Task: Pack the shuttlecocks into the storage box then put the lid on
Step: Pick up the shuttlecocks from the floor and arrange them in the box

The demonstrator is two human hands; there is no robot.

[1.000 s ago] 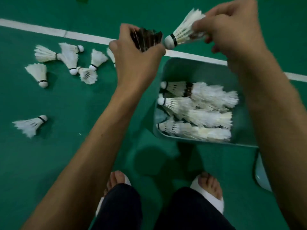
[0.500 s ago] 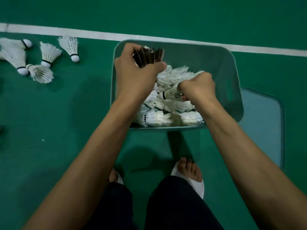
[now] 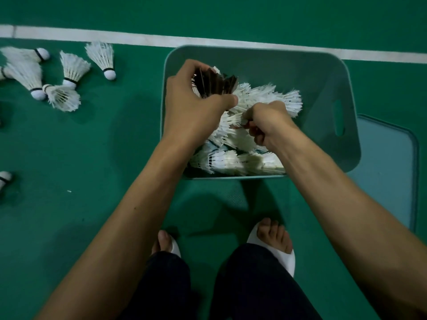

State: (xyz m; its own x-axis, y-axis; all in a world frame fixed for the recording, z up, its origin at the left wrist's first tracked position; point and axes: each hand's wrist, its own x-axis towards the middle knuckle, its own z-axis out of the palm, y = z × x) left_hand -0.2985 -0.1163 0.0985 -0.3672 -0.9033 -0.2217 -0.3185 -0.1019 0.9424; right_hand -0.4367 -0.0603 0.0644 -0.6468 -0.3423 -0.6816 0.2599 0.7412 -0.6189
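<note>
Both hands are inside the box (image 3: 346, 107), mid-pack. Left hand (image 3: 196, 112): fingers curled round a dark bundle (image 3: 217, 85), looks like dark-feathered shuttlecocks, held above the pile at the box's left wall, probably parked there as the next batch while the other hand works. Right hand (image 3: 268, 127): fingers curled, pinching a white shuttlecock (image 3: 235, 118) low against the pile (image 3: 233, 160), my read is it's being seated into a row. The packed ones lie on their sides, feathers mostly pointing right, in rows along the near and left part of the box; lying flat keeps them under the rim so the lid can close. Far-right part of the box floor is bare, so there's room to fill toward the handle slot (image 3: 338, 118). Lid (image 3: 388, 172) lies flat on the floor, just beside the box's right wall, partly tucked behind it from this view; within right-hand reach, not in the way. Loose shuttlecocks (image 3: 69, 75) sit in a cluster on the floor (image 3: 104, 158), well left of the box, near the white line (image 3: 138, 39); one more (image 3: 4, 177) at the left frame edge. Open floor between the cluster and the box gives the left arm a clear path. Feet are close to the near wall, so that side is tight. Task is partway done: pickup is outstanding and the lid isn't on yet.
</note>
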